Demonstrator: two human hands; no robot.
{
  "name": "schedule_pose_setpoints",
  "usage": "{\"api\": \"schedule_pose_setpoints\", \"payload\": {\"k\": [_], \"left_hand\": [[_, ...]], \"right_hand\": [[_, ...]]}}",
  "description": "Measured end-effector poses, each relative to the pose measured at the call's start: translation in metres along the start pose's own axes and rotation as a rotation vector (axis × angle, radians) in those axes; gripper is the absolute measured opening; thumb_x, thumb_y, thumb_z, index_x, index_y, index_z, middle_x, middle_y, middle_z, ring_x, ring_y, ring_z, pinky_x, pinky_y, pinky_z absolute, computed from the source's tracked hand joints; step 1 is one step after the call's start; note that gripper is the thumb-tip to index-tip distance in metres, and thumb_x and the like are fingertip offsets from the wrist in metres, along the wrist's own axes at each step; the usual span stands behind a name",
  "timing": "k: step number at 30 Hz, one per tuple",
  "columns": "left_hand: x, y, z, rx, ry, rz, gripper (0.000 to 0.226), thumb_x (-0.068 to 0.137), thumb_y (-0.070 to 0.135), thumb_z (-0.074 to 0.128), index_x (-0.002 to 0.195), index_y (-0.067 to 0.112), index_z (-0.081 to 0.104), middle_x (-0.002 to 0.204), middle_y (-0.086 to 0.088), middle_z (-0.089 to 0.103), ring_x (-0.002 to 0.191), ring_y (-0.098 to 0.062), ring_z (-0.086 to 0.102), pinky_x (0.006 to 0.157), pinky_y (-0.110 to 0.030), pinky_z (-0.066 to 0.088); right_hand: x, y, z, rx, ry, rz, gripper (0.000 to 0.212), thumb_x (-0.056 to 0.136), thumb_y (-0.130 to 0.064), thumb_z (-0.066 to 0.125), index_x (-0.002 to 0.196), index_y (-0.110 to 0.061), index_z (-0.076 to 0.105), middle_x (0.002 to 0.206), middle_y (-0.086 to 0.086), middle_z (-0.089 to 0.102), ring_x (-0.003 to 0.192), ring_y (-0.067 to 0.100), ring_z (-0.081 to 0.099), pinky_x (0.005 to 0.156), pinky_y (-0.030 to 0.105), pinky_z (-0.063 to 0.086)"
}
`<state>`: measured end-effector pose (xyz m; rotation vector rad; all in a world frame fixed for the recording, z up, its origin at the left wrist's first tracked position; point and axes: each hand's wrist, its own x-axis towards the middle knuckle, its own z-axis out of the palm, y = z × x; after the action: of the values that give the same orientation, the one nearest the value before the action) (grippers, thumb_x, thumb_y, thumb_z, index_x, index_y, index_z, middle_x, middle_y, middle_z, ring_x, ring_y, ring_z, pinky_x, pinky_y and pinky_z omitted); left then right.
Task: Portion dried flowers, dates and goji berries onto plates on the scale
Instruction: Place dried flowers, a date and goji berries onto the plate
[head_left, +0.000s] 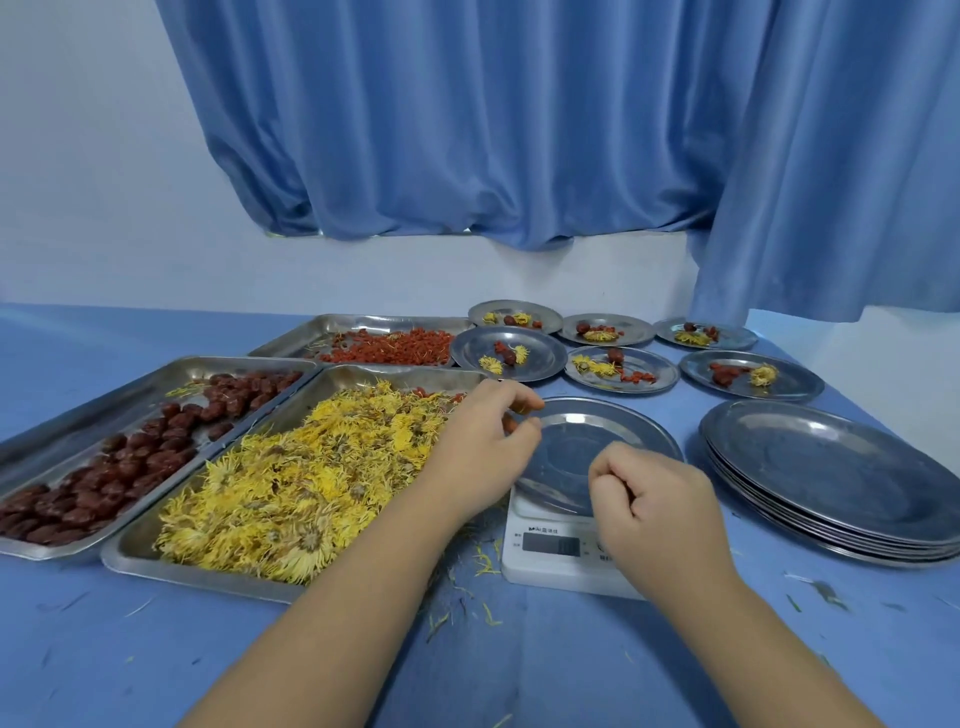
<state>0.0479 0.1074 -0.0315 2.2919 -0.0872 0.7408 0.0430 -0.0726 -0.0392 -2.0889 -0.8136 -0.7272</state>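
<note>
The blue counter (104, 649) carries a rectangular steel tray (130, 558) of yellow dried flowers (291, 499). Right of it, an empty round steel plate (597, 431) sits on the white scale (550, 566). The left hand (488, 447) pinches a small reddish-brown piece (510, 425) at the plate's rim. The right hand (654, 499) hovers curled over the plate; I cannot tell if it holds anything.

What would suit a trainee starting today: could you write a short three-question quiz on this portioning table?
1. True or false: the plate on the scale is already heaped with food.
2. How many filled plates sit beyond the scale?
3. The stack of empty plates lies on the scale's: A) left B) right C) far side.
Key: 1 false; 2 six; 3 B.
</note>
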Motion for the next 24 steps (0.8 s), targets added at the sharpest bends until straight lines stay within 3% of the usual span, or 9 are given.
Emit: {"api": "schedule_pose_setpoints", "payload": {"k": [4, 7, 9, 12, 15, 19, 21, 24], "left_hand": [[0.0, -0.007, -0.026, -0.068, 0.04, -0.042, 0.012, 0.093, 0.025, 0.056, 0.095, 0.035, 0.062, 0.099, 0.018, 0.061, 0.085, 0.006, 0.056, 0.068, -0.008, 0.041], [0.005, -0.026, -0.068, 0.076, -0.013, -0.086, 0.017, 0.097, 0.036, 0.047, 0.09, 0.036, 0.062, 0.082, 0.012, 0.063, 0.063, 0.007, 0.054, 0.053, -0.012, 0.041], [0.011, -0.042, -0.098, 0.218, -0.046, -0.142, 0.02, 0.099, 0.038, 0.043, 0.088, 0.035, 0.061, 0.078, 0.008, 0.064, 0.057, 0.003, 0.052, 0.052, -0.018, 0.042], [0.022, -0.071, -0.132, 0.457, -0.073, -0.2, 0.019, 0.099, 0.036, 0.045, 0.098, 0.028, 0.063, 0.09, 0.005, 0.067, 0.069, -0.009, 0.06, 0.061, -0.024, 0.048], [0.031, -0.099, -0.146, 0.579, -0.164, -0.27, 0.022, 0.099, 0.027, 0.048, 0.116, 0.024, 0.061, 0.111, 0.003, 0.066, 0.074, -0.003, 0.058, 0.063, -0.019, 0.042], [0.037, -0.119, -0.136, 0.645, -0.332, -0.368, 0.036, 0.096, 0.019, 0.052, 0.132, 0.021, 0.056, 0.134, -0.004, 0.058, 0.102, -0.015, 0.06, 0.089, -0.029, 0.048], [0.039, -0.122, -0.13, 0.7, -0.407, -0.403, 0.036, 0.095, 0.023, 0.056, 0.13, 0.021, 0.056, 0.134, -0.005, 0.057, 0.11, -0.019, 0.057, 0.095, -0.032, 0.045], [0.043, -0.12, -0.129, 0.731, -0.428, -0.4, 0.035, 0.09, 0.02, 0.062, 0.125, 0.022, 0.06, 0.126, -0.004, 0.061, 0.101, -0.017, 0.06, 0.09, -0.033, 0.051]], "right_hand": [[-0.009, 0.003, 0.003, -0.049, -0.09, -0.088, 0.021, 0.069, -0.021, 0.032, 0.055, -0.015, 0.047, 0.047, -0.005, 0.041, 0.046, 0.014, 0.039, 0.042, 0.03, 0.033], [-0.009, 0.005, 0.006, -0.041, -0.112, -0.103, 0.02, 0.07, -0.021, 0.033, 0.056, -0.018, 0.046, 0.047, -0.005, 0.041, 0.046, 0.013, 0.041, 0.042, 0.03, 0.034], [-0.007, 0.004, 0.009, -0.028, -0.114, -0.104, 0.019, 0.07, -0.022, 0.033, 0.056, -0.019, 0.046, 0.048, -0.006, 0.041, 0.046, 0.012, 0.041, 0.041, 0.032, 0.036], [-0.006, 0.003, 0.012, -0.029, -0.133, -0.102, 0.018, 0.07, -0.019, 0.037, 0.056, -0.02, 0.048, 0.049, -0.006, 0.044, 0.049, 0.011, 0.043, 0.043, 0.033, 0.041], [-0.007, 0.003, 0.013, -0.049, -0.158, -0.086, 0.016, 0.069, -0.017, 0.041, 0.057, -0.022, 0.05, 0.051, -0.006, 0.048, 0.051, 0.012, 0.046, 0.043, 0.031, 0.041], [-0.007, 0.004, 0.011, -0.018, -0.159, -0.099, 0.019, 0.07, -0.022, 0.037, 0.057, -0.021, 0.051, 0.05, -0.007, 0.047, 0.05, 0.011, 0.045, 0.042, 0.031, 0.042], [-0.007, 0.004, 0.01, -0.012, -0.163, -0.103, 0.02, 0.07, -0.023, 0.036, 0.057, -0.021, 0.051, 0.05, -0.007, 0.047, 0.05, 0.011, 0.045, 0.043, 0.032, 0.042], [-0.007, 0.004, 0.01, -0.015, -0.172, -0.111, 0.021, 0.07, -0.024, 0.035, 0.058, -0.02, 0.052, 0.051, -0.007, 0.047, 0.05, 0.011, 0.046, 0.044, 0.032, 0.043]]}}
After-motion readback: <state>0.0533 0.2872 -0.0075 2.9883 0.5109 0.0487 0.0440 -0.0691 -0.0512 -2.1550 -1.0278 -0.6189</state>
